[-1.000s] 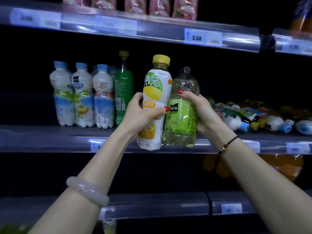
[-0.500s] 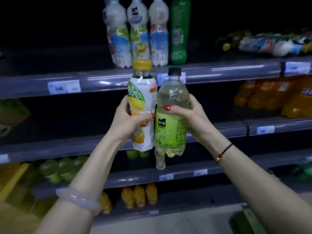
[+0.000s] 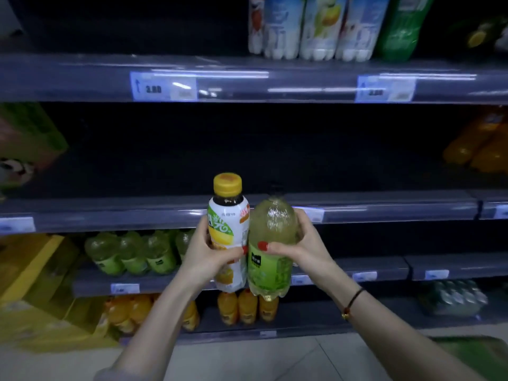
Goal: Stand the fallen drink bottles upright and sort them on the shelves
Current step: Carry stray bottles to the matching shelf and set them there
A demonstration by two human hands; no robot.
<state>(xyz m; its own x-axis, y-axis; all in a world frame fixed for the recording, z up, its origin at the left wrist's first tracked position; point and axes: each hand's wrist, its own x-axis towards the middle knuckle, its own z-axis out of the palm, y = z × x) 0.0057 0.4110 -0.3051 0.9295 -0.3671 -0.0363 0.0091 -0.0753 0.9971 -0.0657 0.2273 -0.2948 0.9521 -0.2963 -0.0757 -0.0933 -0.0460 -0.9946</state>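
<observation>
While held upright, yellow-capped bottle (image 3: 229, 232) touches green bottle (image 3: 270, 246)

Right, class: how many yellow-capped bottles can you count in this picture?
1: the yellow-capped bottle in the left hand, touching the green bottle in the right hand. Others may be hidden.

Two hands (image 3: 310, 244), each gripping one bottle — one yellow-capped white bottle (image 3: 228, 232), one clear green-labelled bottle (image 3: 270, 243); top shelf (image 3: 247, 78): three white bottles (image 3: 319, 28), one green bottle (image 3: 401, 26); lower shelf: at least four pale green bottles (image 3: 132, 251); two readable price tags (image 3: 164, 86).
</observation>
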